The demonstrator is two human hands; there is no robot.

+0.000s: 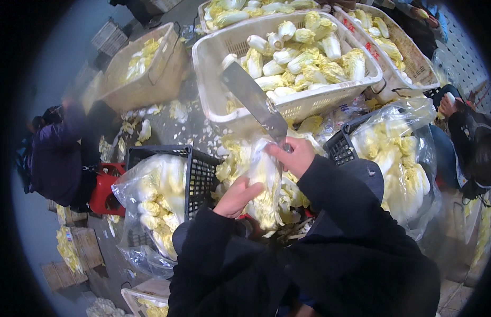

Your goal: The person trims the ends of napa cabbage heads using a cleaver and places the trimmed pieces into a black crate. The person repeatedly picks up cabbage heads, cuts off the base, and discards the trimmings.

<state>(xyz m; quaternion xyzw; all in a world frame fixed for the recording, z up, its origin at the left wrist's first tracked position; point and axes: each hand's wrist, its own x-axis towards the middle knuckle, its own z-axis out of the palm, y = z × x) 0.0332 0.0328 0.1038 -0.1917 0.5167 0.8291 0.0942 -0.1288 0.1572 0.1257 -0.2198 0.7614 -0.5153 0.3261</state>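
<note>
Between my knees, my left hand grips a napa cabbage with its leafy end pointing towards me. My right hand is closed round the handle of a cleaver, whose broad metal blade points up and away to the left. The right thumb or fingertips rest at the cabbage's white base; the exact grip there is partly hidden. Loose yellow cabbage leaves lie beneath and around the cabbage. Ahead, a large white plastic tub holds many trimmed napa cabbages.
Plastic-lined black crates hold cabbages in a left bag and a right bag. More tubs stand behind, including a beige tub. One person is at the left, another at the right. Leaf scraps litter the floor.
</note>
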